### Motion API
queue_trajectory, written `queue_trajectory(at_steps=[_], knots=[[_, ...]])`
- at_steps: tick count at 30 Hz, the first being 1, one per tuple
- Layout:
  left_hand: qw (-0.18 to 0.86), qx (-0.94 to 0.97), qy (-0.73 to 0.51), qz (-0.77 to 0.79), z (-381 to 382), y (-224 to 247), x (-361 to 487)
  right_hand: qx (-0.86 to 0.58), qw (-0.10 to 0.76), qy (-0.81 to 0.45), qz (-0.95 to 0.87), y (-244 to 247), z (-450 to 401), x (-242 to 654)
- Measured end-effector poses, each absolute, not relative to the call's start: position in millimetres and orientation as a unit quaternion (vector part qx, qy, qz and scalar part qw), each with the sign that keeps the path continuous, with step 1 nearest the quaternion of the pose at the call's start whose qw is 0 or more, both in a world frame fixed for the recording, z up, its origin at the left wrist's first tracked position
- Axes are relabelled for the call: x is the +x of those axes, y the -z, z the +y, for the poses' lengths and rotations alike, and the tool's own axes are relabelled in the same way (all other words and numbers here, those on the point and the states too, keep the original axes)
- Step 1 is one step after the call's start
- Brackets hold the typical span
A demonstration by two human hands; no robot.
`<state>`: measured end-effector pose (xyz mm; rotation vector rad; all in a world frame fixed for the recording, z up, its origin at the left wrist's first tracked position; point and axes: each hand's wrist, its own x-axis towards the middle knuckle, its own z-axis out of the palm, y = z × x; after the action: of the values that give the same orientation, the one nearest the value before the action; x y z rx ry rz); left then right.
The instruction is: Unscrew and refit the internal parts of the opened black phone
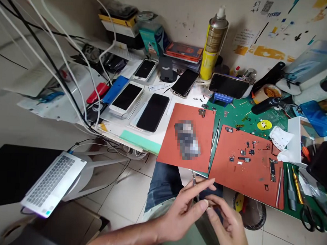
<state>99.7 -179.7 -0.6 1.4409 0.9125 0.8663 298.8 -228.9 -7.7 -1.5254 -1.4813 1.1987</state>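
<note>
My left hand (186, 207) is in front of the table edge, over my lap. A thin, pointed metal tool (194, 180) sticks up from between its fingers, its tip toward the red mat. My right hand (225, 223) is closed, its thumb and fingertips pinched together against my left thumb. Whatever it pinches is too small or hidden to make out. Beyond the hands, a blurred-out phone-shaped object (188, 140) lies on the left red mat (168, 151). Small phone parts (244, 159) are scattered over the right red mat (220, 174).
Tweezers (215, 142) lie between the mats. Scissors (311, 217) and screwdrivers (297, 186) are at the right edge. Several phones, including a black one (153, 112), lie at the left. A spray can (213, 44) stands behind. An open laptop (55, 179) and hanging cables (60, 69) are far left.
</note>
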Motion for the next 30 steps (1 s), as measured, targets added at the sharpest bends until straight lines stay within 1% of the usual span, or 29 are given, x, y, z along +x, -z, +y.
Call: queue_trajectory(at_steps=[3, 6, 9, 13, 17, 20, 22, 25, 28, 30], knots=[[0.556, 0.672, -0.309, 0.379, -180, -4, 95, -0.558, 0.358, -0.54, -0.519, 15, -231, 279], [0.571, 0.697, -0.268, 0.34, -179, -4, 93, -0.545, 0.353, -0.568, -0.506, 16, -229, 279], [0.589, 0.702, -0.274, 0.293, -178, -1, 92, -0.548, 0.329, -0.579, -0.506, 11, -228, 278], [0.56, 0.718, -0.305, 0.28, -176, 7, 84, -0.596, 0.347, -0.549, -0.472, 1, -227, 268], [0.454, 0.739, -0.357, 0.345, -170, 17, 68, -0.649, 0.356, -0.525, -0.42, -8, -224, 259], [0.313, 0.76, -0.39, 0.415, -158, 23, 53, -0.661, 0.356, -0.519, -0.408, -12, -220, 260], [0.228, 0.778, -0.396, 0.431, -147, 26, 42, -0.67, 0.354, -0.511, -0.406, -12, -218, 262], [0.166, 0.799, -0.387, 0.429, -129, 30, 28, -0.679, 0.343, -0.502, -0.412, -13, -214, 265], [0.103, 0.825, -0.352, 0.43, -117, 35, 18, -0.689, 0.338, -0.479, -0.427, -12, -210, 268], [0.076, 0.835, -0.339, 0.427, -114, 40, 16, -0.698, 0.337, -0.455, -0.439, -11, -209, 269]])
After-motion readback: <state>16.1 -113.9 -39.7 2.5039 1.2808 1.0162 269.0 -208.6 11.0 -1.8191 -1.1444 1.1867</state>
